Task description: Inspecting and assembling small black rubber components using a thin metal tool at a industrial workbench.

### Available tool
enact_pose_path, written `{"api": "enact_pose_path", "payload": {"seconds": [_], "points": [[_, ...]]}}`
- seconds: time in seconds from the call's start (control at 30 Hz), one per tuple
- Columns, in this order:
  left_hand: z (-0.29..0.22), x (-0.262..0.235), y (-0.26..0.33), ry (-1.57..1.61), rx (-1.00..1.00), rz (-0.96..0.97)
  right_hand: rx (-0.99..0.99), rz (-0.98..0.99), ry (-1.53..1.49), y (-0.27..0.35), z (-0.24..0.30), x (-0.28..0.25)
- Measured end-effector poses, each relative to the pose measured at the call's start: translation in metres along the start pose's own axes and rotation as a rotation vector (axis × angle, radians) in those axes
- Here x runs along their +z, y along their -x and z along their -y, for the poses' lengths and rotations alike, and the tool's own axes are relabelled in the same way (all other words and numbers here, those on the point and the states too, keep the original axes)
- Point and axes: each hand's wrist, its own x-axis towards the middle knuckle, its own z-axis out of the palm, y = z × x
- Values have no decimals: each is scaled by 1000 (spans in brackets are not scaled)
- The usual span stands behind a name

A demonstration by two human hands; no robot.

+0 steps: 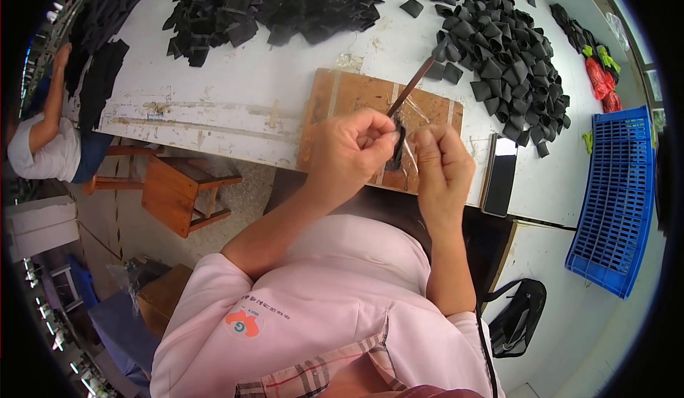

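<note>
My left hand [354,150] is closed in a pinch, and a small black piece [397,148], folded or looped, sits at its fingertips. From those fingers a thin brown strip or stick [413,86] slants up and away to the right; whether the hand grips it or it lies behind, I cannot tell. My right hand [443,163], its fingers pinched together, faces the left one just a little apart. Shiny clear film [410,157] runs between the hands and by the right fingertips. Both hands are above a brown wooden board [324,106] on the white table.
Flat black pieces [285,6] are heaped at the far side, black loops [506,63] at the far right. A phone [500,173] lies right of the board. A blue crate [611,198] stands at right. Left are a wooden stool [178,191] and another person [50,138].
</note>
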Motion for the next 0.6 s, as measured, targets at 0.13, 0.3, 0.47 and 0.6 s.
{"api": "enact_pose_path", "payload": {"seconds": [0.13, 0.3, 0.47, 0.6], "points": [[-1, 1, 0, 82, 3, 25, 40, -38, -209, -4, 1, 2], [16, 14, 0, -240, 385, -180, -204, -38, 158, -5, 2, 7], [-1, 1, -8, 489, -148, -50, -225, -101, 327, -5, -10, 14], [-7, -10, -2, 878, -336, 223, 418, 81, -568, -10, -2, 2]]}}
